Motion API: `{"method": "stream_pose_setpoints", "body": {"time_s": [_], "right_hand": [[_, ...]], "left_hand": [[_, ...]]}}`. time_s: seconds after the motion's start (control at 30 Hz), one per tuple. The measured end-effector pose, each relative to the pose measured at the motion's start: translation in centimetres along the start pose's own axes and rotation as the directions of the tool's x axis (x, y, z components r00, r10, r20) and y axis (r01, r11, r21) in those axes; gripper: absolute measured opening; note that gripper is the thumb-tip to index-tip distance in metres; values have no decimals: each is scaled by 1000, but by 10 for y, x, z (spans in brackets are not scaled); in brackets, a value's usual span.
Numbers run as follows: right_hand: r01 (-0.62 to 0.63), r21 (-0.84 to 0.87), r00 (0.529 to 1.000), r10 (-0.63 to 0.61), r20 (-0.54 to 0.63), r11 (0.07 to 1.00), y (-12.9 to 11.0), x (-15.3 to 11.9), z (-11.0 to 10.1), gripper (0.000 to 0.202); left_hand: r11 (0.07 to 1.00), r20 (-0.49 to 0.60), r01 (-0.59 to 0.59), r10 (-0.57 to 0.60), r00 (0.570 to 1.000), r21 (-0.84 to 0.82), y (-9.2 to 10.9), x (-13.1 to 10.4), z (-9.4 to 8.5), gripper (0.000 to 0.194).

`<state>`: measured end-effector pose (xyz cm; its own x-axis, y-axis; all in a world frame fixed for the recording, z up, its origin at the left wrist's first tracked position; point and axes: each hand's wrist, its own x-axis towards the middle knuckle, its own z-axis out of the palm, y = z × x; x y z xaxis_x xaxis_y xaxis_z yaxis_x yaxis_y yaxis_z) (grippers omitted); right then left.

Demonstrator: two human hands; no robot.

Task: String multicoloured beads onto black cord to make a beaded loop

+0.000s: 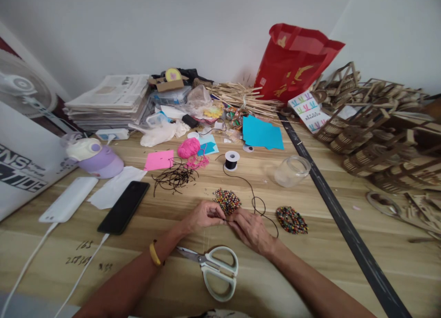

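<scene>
My left hand [207,214] and my right hand [251,228] meet over the table, thumbs and fingertips pinched close together. Between them shows a short dark bit of black cord; the exact grip is small and partly hidden by the fingers. Just beyond my fingertips lies a loose heap of multicoloured beads [228,200]. A black cord [252,191] curls from a white spool [232,160] down beside my right hand. Further right rests a coiled cluster of strung-looking beads [291,220]. Scissors with pale handles [220,267] lie below my hands, blades pointing left.
A glass jar [292,171] stands right of the spool. Cut black cord pieces [175,176], pink yarn [189,148] and a black phone [124,207] lie to the left. Woven baskets [389,148] crowd the right side. Newspapers [110,97] and a red bag [296,63] stand behind.
</scene>
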<state>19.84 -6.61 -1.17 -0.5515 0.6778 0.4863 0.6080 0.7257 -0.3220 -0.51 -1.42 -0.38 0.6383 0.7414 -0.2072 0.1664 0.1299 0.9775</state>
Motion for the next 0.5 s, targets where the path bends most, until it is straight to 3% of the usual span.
{"method": "stream_pose_setpoints", "body": {"time_s": [0.5], "right_hand": [[21, 10, 999, -21, -33, 1000, 1, -1, 3, 18]], "left_hand": [[1000, 16, 15, -14, 1000, -15, 3, -2, 4, 21]]}}
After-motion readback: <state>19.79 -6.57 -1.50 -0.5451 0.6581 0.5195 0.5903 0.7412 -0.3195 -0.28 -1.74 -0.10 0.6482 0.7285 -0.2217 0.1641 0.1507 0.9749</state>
